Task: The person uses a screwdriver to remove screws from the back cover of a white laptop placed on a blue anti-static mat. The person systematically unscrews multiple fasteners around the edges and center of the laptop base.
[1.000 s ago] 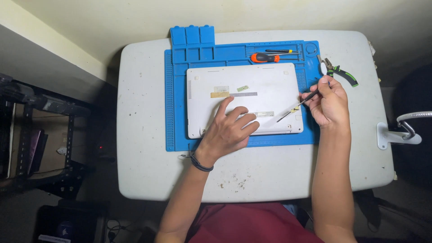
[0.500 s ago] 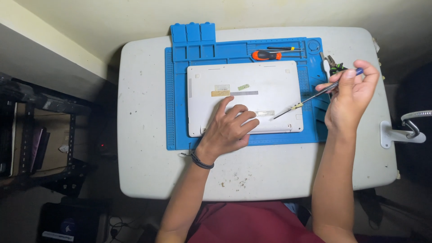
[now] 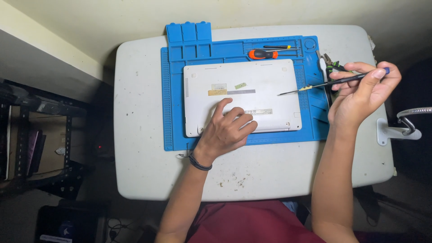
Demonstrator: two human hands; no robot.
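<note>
From my remote view, the biggest thing below me is the white surface point(image 3: 148, 135), speckled with small marks near its front edge. On it lies a blue work mat point(image 3: 173, 99) with ridged compartments along its far side. A white laptop point(image 3: 270, 76) sits upside down in the middle of that mat, its base facing up with a few small labels on it.

My left forearm comes up from the bottom of the view, angled toward the laptop's near edge, a dark band at the wrist. The left hand point(image 3: 225, 130) lies palm down on the laptop's base with fingers spread and slightly bent, pressing flat and gripping nothing.

My right forearm rises almost straight along the mat's right edge. The right hand point(image 3: 362, 92) is raised off the surface, thumb and fingers pinched shut around the handle of a thin screwdriver point(image 3: 330, 82). The tool is held nearly level, its tip pointing left and hovering over the laptop's right portion; I cannot tell whether it touches.

An orange-handled screwdriver point(image 3: 263, 54) rests in the mat's far tray, with a slimmer black one point(image 3: 279, 47) just beyond it. Green-handled pliers point(image 3: 334, 66) lie beside the right hand.
</note>
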